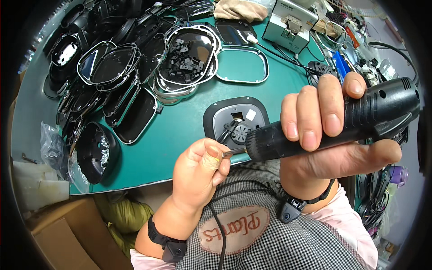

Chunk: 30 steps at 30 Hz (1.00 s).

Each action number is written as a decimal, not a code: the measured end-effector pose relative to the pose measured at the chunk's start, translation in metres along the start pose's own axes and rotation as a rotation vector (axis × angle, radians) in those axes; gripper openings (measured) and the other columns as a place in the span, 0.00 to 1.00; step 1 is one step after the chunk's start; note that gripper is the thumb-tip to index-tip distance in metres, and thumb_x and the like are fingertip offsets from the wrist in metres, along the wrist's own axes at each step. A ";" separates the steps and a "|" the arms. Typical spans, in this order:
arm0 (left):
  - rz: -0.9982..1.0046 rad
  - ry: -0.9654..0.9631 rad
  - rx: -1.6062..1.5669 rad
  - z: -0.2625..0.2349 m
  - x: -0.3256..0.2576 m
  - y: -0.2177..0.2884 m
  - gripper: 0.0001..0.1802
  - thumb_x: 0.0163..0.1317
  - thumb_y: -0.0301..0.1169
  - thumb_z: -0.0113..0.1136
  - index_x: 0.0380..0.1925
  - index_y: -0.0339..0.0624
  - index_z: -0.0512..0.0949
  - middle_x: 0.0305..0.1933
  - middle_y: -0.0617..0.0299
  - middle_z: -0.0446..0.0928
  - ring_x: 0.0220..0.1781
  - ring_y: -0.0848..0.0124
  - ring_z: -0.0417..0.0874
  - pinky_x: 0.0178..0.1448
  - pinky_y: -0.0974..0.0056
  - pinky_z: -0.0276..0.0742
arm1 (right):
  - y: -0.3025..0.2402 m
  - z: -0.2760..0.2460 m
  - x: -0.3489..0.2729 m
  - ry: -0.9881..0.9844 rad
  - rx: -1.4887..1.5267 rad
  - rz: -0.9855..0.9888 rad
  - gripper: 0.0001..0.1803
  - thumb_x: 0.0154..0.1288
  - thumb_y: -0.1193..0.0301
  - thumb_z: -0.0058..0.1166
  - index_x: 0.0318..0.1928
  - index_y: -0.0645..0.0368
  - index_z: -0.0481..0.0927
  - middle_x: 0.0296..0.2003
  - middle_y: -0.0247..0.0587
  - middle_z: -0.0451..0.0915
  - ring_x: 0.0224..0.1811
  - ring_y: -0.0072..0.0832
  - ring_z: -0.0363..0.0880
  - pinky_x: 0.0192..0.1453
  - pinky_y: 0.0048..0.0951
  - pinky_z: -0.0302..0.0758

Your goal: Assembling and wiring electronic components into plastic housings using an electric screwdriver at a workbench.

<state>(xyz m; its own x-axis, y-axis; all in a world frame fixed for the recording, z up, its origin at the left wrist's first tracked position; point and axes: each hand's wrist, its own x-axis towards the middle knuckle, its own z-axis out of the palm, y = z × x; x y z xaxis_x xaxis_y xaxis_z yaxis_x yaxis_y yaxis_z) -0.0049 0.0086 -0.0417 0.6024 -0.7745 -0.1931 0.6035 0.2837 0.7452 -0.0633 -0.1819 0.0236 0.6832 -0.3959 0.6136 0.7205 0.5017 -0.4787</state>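
Head view: a black cylindrical powered screwdriver (279, 143) is gripped by the right hand (330, 123), fingers wrapped over the top, thumb below. Its thin metal bit (236, 152) is aimed left, the tip pinched between thumb and curled fingers of the left hand (195, 173); whether a screw is held there cannot be told, the fingertips cover it.

Landmark: a grey rounded-square plastic panel with a black rim (227, 116), laid on the green tabletop (148, 157) just beyond the hands. The screwdriver and both hands are on its near side; the bit is not seen seated in the panel. A round black slotted part (240, 133) and a white label (251, 115) are seen on it, so some fitting is judged done; whether it is fastened cannot be told. Fastening with the screwdriver is judged not yet under way on this piece.

Beyond the panel, a silver oval ring frame (267, 67) is laid flat. Beyond it and to the left, small black plastic clips (182, 65) are heaped on silver-rimmed dark panels (212, 49); by the size of the pile, much is judged left. Well left, small shiny pieces (104, 153) are kept in a black bowl-shaped housing (85, 150).
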 end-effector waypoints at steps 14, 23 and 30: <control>0.297 0.124 0.559 0.010 0.010 0.013 0.22 0.68 0.29 0.60 0.61 0.35 0.76 0.52 0.54 0.78 0.37 0.74 0.80 0.45 0.68 0.79 | -0.010 -0.010 0.000 0.017 -0.034 -0.018 0.40 0.59 0.41 0.65 0.58 0.60 0.71 0.33 0.33 0.75 0.27 0.25 0.76 0.34 0.32 0.73; 0.671 0.229 1.650 -0.010 0.036 -0.011 0.19 0.46 0.38 0.77 0.33 0.43 0.80 0.33 0.60 0.79 0.36 0.58 0.79 0.42 0.55 0.73 | -0.027 -0.044 0.010 0.087 -0.070 -0.099 0.36 0.58 0.43 0.64 0.52 0.61 0.75 0.33 0.35 0.75 0.30 0.29 0.75 0.39 0.34 0.72; 0.793 -0.024 1.633 -0.025 0.042 -0.001 0.13 0.47 0.33 0.75 0.30 0.45 0.80 0.32 0.63 0.79 0.35 0.60 0.79 0.40 0.56 0.73 | 0.005 -0.064 0.010 0.233 -0.120 -0.165 0.37 0.61 0.34 0.58 0.49 0.56 0.79 0.31 0.34 0.76 0.28 0.29 0.75 0.36 0.35 0.72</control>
<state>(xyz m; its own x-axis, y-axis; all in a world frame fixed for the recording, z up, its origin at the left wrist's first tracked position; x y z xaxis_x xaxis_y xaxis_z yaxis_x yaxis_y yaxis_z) 0.0328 -0.0102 -0.0668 0.4448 -0.7581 0.4769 -0.8623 -0.2184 0.4570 -0.0449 -0.2327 -0.0132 0.5543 -0.6372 0.5355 0.8236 0.3270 -0.4634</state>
